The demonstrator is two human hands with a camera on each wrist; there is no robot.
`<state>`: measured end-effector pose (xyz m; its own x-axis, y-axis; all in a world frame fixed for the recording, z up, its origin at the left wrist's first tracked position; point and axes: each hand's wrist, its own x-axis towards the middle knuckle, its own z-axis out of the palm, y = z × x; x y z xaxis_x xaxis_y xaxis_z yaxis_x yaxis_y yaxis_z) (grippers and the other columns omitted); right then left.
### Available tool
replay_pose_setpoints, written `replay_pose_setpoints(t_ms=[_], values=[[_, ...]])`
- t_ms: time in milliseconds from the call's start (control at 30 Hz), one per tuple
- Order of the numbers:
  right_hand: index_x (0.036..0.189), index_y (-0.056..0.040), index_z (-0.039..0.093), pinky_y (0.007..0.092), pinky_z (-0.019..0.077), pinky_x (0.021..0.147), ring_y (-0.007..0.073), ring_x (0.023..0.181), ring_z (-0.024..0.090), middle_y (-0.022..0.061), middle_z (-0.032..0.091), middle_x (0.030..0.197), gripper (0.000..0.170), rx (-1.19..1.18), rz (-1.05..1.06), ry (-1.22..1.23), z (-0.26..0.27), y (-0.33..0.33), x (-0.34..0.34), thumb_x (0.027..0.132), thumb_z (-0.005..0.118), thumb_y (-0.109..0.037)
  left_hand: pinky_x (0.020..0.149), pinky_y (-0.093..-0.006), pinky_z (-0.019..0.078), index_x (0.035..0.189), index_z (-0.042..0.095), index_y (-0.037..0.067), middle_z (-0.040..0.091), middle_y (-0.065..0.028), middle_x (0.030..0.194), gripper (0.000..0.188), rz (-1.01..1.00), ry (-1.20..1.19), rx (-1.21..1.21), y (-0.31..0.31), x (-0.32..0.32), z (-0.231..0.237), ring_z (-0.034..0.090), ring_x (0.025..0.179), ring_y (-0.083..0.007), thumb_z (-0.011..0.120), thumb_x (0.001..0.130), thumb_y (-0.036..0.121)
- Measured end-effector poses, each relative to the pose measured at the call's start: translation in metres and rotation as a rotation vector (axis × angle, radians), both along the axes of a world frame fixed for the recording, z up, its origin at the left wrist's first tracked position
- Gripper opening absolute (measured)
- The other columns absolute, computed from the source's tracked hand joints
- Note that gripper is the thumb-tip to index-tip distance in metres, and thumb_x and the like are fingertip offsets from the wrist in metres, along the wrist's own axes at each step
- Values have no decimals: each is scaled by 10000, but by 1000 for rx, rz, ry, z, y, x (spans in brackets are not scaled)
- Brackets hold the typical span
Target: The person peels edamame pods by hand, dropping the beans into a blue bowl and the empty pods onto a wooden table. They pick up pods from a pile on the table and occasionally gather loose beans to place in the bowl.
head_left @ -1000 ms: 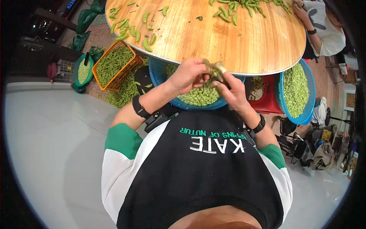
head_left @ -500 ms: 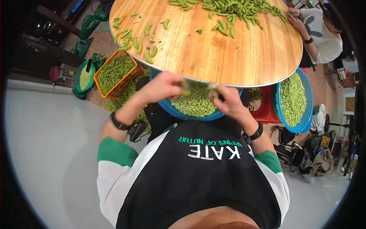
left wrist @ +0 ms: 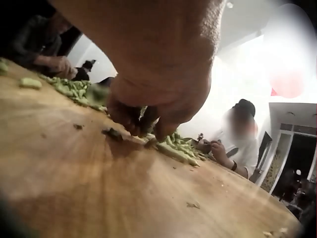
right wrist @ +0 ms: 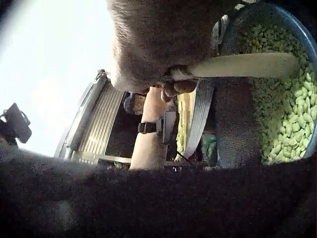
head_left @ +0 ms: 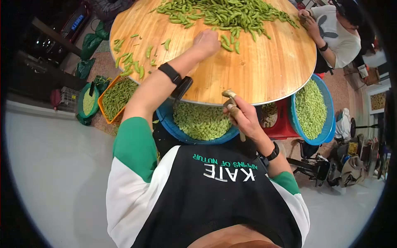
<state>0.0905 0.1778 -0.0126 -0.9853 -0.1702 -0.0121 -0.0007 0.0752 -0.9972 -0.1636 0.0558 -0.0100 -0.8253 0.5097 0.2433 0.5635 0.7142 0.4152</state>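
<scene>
Over the round wooden table point(head_left: 256, 78), the left hand point(head_left: 206, 42) reaches to the near edge of a pile of green pods point(head_left: 244, 14). Its curled fingers pinch something green among the pods point(left wrist: 173, 151); the hand partly hides it. Near the table's front edge, the right hand point(head_left: 245, 116) grips a pale flat strip point(right wrist: 242, 65), whose end sticks out below the palm. Pale material covers a fingertip of that hand. Beneath it stands a blue basket point(head_left: 165, 124) of shelled green beans point(head_left: 202, 122).
Loose pods point(head_left: 128, 62) lie at the table's left. An orange crate point(head_left: 100, 103) of pods and a green basin point(head_left: 96, 108) stand left. To the right are a red stool point(head_left: 281, 120) and another blue basket point(head_left: 329, 124). Another person point(head_left: 341, 37) sits at the far right.
The left hand has moved from beside the right hand, above the basket, forward onto the table by the pods. The right hand has shifted slightly down; the view now takes in more of the pile.
</scene>
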Motion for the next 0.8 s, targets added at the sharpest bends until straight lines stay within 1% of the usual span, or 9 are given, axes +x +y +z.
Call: replay_pose_setpoints(t_ms=[33, 167, 233, 267, 333, 400, 433, 567, 800], values=[[1293, 0, 469, 187, 394, 507, 44, 585, 487, 25, 586, 827, 359, -100, -59, -41, -3, 3, 2, 954, 424, -109, 782, -465, 487, 851, 638, -6, 639, -238, 925, 189, 84, -108, -34, 7, -4, 0, 615, 912, -392, 572, 777, 154], [1314, 13, 426, 204, 382, 455, 68, 568, 467, 54, 550, 818, 374, -368, -164, -75, 2, 17, -6, 964, 408, -118, 775, -444, 492, 875, 628, -17, 641, -235, 913, 203, 34, -128, 82, -1, 4, -6, 612, 887, -403, 598, 747, 138], [1319, 12, 417, 205, 379, 452, 74, 571, 463, 60, 546, 820, 379, -465, -210, -105, 6, 16, -15, 965, 406, -123, 630, -361, 491, 882, 612, -11, 629, -120, 730, 178, -95, -162, 330, -10, 29, 3, 628, 711, -245, 642, 792, 139], [1324, 11, 408, 206, 376, 450, 80, 574, 460, 66, 541, 822, 385, -555, -249, -133, 7, 15, -20, 965, 405, -128, 630, -361, 491, 882, 612, -11, 629, -120, 730, 178, -98, -168, 324, -15, 47, 9, 628, 711, -245, 642, 792, 139], [1287, -7, 427, 205, 373, 447, 87, 578, 450, 68, 533, 819, 344, -636, -257, -142, 3, 13, -28, 969, 413, -138, 511, -244, 452, 890, 610, 4, 622, -57, 703, 128, -249, -753, 737, -24, 87, 28, 591, 608, -117, 638, 847, 121], [1224, -32, 458, 202, 372, 446, 88, 580, 453, 69, 530, 817, 280, -741, -205, -174, 4, 9, -31, 972, 424, -149, 471, -207, 421, 885, 611, 9, 625, -44, 701, 100, -268, -841, 813, -33, 109, 21, 570, 571, -82, 627, 865, 106], [1124, -40, 475, 209, 353, 422, 107, 551, 434, 91, 531, 834, 202, -744, -186, -169, 8, 5, -31, 972, 442, -167, 430, -170, 390, 880, 612, 14, 628, -31, 699, 77, -286, -917, 898, -36, 118, 17, 549, 534, -47, 615, 883, 91], [1153, -34, 479, 201, 341, 410, 104, 545, 437, 91, 531, 829, 231, -785, -75, -208, 6, -3, -25, 974, 464, -179, 392, -161, 360, 876, 619, 10, 620, -39, 663, 50, -208, -1099, 1003, -45, 137, 13, 513, 472, -48, 629, 866, 58], [1178, -49, 486, 191, 352, 418, 80, 542, 431, 46, 530, 812, 246, -791, -22, -246, 7, -9, -21, 982, 445, -192, 412, -171, 368, 853, 628, -1, 622, -46, 684, 76, -237, -1103, 1031, -54, 142, 7, 527, 507, -53, 654, 851, 71]])
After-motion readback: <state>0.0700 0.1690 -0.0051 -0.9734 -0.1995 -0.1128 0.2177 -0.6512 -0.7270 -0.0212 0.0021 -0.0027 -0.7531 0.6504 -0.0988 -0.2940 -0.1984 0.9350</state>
